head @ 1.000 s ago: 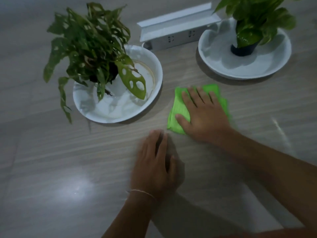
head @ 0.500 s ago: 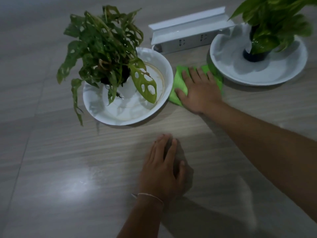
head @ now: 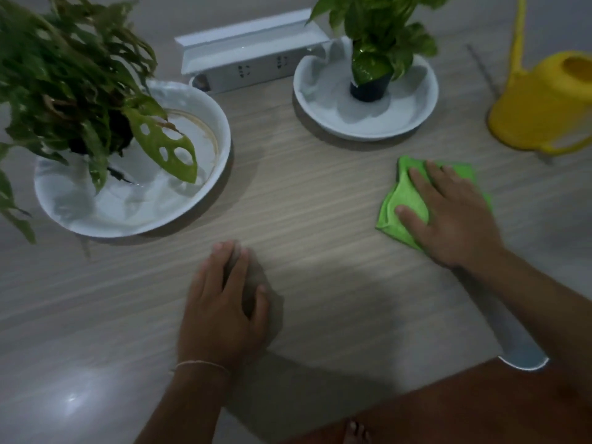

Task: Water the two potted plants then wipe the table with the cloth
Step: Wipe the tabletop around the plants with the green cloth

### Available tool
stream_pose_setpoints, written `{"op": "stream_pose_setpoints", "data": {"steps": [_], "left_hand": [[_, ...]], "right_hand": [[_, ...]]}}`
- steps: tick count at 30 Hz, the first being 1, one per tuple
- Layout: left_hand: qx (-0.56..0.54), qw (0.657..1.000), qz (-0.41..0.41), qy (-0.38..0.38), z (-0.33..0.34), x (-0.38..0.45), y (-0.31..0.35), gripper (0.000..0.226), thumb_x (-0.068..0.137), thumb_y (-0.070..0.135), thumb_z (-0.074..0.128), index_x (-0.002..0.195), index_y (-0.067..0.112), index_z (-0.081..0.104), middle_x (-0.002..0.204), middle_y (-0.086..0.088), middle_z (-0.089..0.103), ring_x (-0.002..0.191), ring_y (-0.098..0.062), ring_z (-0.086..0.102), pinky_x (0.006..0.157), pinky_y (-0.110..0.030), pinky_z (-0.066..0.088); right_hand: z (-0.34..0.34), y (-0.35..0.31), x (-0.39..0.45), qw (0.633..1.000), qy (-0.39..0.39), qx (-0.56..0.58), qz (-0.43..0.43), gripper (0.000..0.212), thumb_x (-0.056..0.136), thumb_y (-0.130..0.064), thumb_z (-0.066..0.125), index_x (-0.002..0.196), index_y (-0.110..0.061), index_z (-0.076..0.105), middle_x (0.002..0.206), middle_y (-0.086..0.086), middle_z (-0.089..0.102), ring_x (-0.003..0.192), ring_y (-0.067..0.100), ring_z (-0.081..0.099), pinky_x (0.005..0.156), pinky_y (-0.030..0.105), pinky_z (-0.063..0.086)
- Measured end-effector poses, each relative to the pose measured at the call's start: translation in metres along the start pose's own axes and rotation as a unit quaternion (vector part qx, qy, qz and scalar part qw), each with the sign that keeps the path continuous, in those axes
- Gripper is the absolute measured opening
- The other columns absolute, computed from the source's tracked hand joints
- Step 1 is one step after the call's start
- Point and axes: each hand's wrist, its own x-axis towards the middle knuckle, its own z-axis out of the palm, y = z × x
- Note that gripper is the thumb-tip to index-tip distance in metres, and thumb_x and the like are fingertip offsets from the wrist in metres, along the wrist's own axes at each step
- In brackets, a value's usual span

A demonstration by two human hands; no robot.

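My right hand (head: pixel 455 216) presses flat on the green cloth (head: pixel 405 200), which lies on the wooden table (head: pixel 304 193) in front of the right plant. My left hand (head: pixel 224 309) rests flat on the table at the lower middle, holding nothing. A leafy plant with holed leaves (head: pixel 73 81) stands in a white saucer (head: pixel 205 190) at the left. A second plant (head: pixel 374 30) in a dark pot stands in another white saucer (head: pixel 416 113) at the back middle. The yellow watering can (head: pixel 541 107) stands at the far right.
A white power strip box (head: pixel 246 56) lies at the back between the two saucers. The table's front edge runs along the lower right, with a reddish floor (head: pixel 480 411) and a bare foot (head: pixel 355 432) below it.
My right hand has slid the cloth from between the two saucers to the right and nearer, in front of the right saucer. The left hand stays put. The watering can has come into view.
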Motion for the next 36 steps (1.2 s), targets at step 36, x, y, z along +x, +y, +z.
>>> {"op": "stream_pose_setpoints", "data": {"steps": [36], "left_hand": [[0.017, 0.996, 0.031, -0.076, 0.039, 0.044, 0.098, 0.061, 0.094, 0.042, 0.042, 0.146, 0.010, 0.044, 0.152, -0.009, 0.042, 0.142, -0.022, 0.032, 0.121, -0.042, 0.023]], "right_hand": [[0.000, -0.009, -0.128, 0.997, -0.028, 0.015, -0.063, 0.080, 0.093, -0.076, 0.028, 0.159, -0.032, 0.030, 0.168, 0.000, 0.024, 0.156, 0.023, 0.020, 0.125, 0.051, 0.018]]}}
